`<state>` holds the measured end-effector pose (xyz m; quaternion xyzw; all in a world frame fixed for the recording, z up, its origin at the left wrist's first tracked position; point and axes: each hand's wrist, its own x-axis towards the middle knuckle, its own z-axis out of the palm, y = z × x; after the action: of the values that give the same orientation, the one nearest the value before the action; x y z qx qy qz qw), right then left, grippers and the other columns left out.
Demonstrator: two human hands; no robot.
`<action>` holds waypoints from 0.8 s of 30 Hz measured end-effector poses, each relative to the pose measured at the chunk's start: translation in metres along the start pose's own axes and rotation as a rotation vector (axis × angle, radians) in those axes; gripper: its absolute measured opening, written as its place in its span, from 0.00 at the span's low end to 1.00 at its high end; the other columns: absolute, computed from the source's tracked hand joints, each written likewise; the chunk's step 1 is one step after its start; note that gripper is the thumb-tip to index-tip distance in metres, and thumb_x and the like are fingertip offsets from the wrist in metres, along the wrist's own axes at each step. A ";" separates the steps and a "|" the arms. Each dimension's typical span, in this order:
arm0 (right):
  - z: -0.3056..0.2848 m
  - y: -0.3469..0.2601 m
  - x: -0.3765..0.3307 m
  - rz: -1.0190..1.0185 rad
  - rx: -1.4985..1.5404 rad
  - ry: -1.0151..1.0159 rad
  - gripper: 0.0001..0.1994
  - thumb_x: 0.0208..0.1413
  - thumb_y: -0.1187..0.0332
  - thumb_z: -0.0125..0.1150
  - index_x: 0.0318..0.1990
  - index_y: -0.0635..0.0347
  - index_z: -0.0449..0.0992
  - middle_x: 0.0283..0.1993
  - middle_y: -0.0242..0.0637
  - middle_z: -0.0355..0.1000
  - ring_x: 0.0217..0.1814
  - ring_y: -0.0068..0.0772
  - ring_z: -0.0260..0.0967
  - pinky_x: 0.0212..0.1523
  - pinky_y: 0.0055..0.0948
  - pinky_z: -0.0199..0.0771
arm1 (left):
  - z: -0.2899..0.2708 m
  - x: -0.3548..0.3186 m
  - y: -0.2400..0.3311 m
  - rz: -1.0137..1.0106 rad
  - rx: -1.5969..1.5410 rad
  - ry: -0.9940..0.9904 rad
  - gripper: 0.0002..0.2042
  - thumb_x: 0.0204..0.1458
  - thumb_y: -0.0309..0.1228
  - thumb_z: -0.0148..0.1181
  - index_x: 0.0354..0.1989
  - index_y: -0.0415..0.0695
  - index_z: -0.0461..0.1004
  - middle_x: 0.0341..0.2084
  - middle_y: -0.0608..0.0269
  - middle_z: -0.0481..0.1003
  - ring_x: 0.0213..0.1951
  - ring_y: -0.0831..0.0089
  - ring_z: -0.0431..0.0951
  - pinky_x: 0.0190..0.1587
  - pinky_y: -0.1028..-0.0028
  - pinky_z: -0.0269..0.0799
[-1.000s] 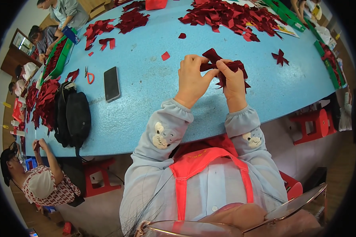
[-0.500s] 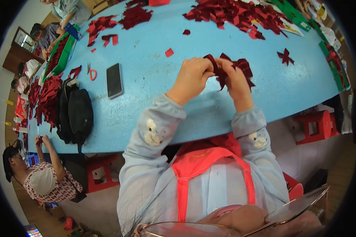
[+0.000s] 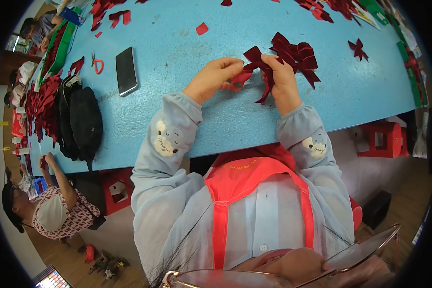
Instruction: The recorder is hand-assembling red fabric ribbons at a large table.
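While wrists rest on the table (image 3: 177, 29), both hands (image 3: 247, 77) pinch a ribbon bow (image 3: 255, 57).

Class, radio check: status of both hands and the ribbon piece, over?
Left hand and right hand both pinching the dark red ribbon bow above the blue table. Finished bows close behind. Nothing in the way.

Blue desk (image 3: 187, 125): black phone (image 3: 126, 71), orange-handled scissors (image 3: 97, 64), black bag (image 3: 84, 122); red stool (image 3: 381, 139) beside it.

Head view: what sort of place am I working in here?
Probably a craft workshop: a long blue table strewn with dark red ribbon pieces, finished bows, and other people seated alongside.
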<state>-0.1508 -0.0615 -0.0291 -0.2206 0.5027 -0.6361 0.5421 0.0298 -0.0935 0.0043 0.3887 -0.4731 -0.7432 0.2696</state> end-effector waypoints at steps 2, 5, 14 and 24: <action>0.002 -0.004 -0.002 0.037 -0.006 0.019 0.05 0.47 0.69 0.62 0.27 0.59 0.73 0.21 0.29 0.68 0.20 0.19 0.62 0.20 0.20 0.60 | -0.001 0.001 -0.010 0.062 0.090 0.010 0.05 0.50 0.26 0.55 0.35 0.40 0.71 0.32 0.65 0.73 0.30 0.77 0.73 0.31 0.76 0.71; 0.006 -0.005 -0.005 0.098 -0.011 0.054 0.05 0.46 0.69 0.62 0.26 0.58 0.73 0.20 0.29 0.67 0.18 0.20 0.61 0.18 0.20 0.59 | 0.001 0.000 -0.023 0.196 0.280 0.024 0.05 0.49 0.24 0.55 0.35 0.40 0.71 0.35 0.63 0.73 0.33 0.75 0.73 0.32 0.76 0.71; 0.011 -0.003 -0.008 0.092 -0.062 -0.050 0.05 0.47 0.69 0.61 0.27 0.57 0.72 0.21 0.26 0.66 0.19 0.17 0.60 0.17 0.18 0.58 | -0.003 -0.023 -0.042 1.003 1.153 0.153 0.13 0.40 0.25 0.57 0.37 0.39 0.71 0.30 0.57 0.72 0.31 0.59 0.73 0.31 0.73 0.68; 0.030 -0.018 -0.023 0.029 -0.197 -0.285 0.05 0.47 0.69 0.60 0.29 0.58 0.73 0.25 0.25 0.67 0.25 0.16 0.62 0.24 0.17 0.62 | 0.004 -0.018 -0.023 -0.067 -0.229 -0.049 0.12 0.49 0.37 0.60 0.37 0.44 0.73 0.25 0.71 0.72 0.28 0.79 0.71 0.31 0.77 0.67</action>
<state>-0.1271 -0.0545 0.0044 -0.3536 0.4838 -0.5381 0.5927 0.0353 -0.0685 -0.0102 0.3525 -0.3786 -0.8102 0.2755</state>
